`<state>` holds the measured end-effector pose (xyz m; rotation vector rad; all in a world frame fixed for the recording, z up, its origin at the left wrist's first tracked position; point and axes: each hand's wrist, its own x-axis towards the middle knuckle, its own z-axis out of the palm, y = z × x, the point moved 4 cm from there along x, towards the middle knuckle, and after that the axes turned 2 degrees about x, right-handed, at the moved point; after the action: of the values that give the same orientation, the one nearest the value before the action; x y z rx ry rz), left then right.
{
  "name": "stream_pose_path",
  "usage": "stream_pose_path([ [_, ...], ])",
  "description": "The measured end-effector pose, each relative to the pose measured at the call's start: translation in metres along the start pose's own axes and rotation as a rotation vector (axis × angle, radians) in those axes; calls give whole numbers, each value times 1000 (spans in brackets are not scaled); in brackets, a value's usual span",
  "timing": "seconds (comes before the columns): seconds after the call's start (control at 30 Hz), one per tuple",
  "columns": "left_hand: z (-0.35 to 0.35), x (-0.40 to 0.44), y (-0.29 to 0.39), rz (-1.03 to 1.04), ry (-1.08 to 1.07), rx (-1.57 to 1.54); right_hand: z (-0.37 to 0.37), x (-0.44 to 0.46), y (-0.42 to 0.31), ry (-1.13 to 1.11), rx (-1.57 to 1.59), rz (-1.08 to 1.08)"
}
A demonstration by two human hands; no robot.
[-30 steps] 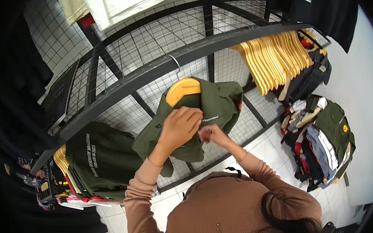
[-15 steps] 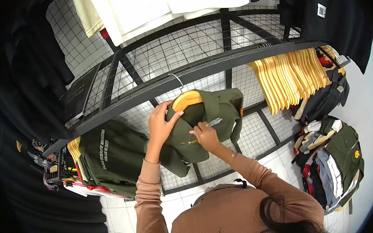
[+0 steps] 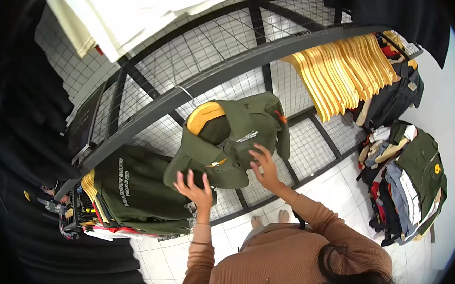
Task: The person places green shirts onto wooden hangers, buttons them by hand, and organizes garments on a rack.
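A dark green shirt (image 3: 257,120) with white lettering and a small orange patch hangs on a yellow hanger (image 3: 205,116), whose metal hook (image 3: 187,94) is over the black rail. At the shirt's lower left front is my left hand (image 3: 195,191), fingers spread, holding nothing. My right hand (image 3: 263,167) has its fingers apart in front of the shirt's lower right part and grips nothing. Whether the fingertips touch the cloth I cannot tell.
More green garments (image 3: 137,192) hang at the left. Many bare yellow hangers (image 3: 340,75) hang on the rail (image 3: 223,72) at the right. A pile of clothes (image 3: 407,183) is at the lower right. White cloth (image 3: 147,17) hangs at the top.
Both hands have let go of the shirt's collar and front and moved down with fingers spread. The shirt now faces forward with its front more spread out.
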<state>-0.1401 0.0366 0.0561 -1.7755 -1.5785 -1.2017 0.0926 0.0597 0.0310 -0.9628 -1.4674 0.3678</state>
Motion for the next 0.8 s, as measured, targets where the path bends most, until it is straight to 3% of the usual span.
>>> stream_pose_path([
  [0.03, 3, -29, -2, 22, -25, 27, -7, -18, 19, 45, 92, 174],
  [0.17, 34, -136, -11, -365, -345, -272, -14, -127, 151, -78, 194, 746],
  [0.2, 60, -193, -33, -652, -421, -524, -20, -153, 172, -53, 185, 759],
  [0.23, 87, -250, -53, -944, -495, -770, -23, -184, 196, -20, 257, 985],
  [0.27, 105, -289, -65, -1288, -681, -772, -22, -207, 217, 14, 333, 1208],
  [0.3, 114, -326, -73, -1641, -871, -733, -18, -218, 230, 35, 328, 1226],
  [0.33, 138, -342, -85, -1634, -898, -733, -14, -227, 249, 104, 404, 1337],
  [0.4, 161, -397, -99, -1923, -895, -861, -11, -268, 277, 226, 545, 1585],
  [0.43, 168, -425, -103, -2072, -879, -925, -6, -285, 293, 235, 527, 1605],
  [0.47, 185, -442, -107, -2082, -900, -926, 4, -294, 316, 198, 523, 1600],
  [0.6, 246, -499, -124, -2318, -460, -990, 47, -341, 402, 163, 518, 1592],
  [0.63, 277, -521, -135, -2066, -630, -1919, 55, -339, 418, 185, 449, 1616],
  [0.67, 289, -541, -151, -1481, -740, -2789, 60, -334, 428, 248, 515, 1574],
  [0.73, 319, -517, -138, -1724, -100, -2753, 73, -325, 444, 386, 655, 1466],
  [0.77, 325, -495, -136, -1930, -11, -2170, 80, -321, 454, 459, 724, 1400],
  [0.8, 323, -482, -146, -2008, 59, -1594, 87, -312, 462, 464, 799, 1397],
])
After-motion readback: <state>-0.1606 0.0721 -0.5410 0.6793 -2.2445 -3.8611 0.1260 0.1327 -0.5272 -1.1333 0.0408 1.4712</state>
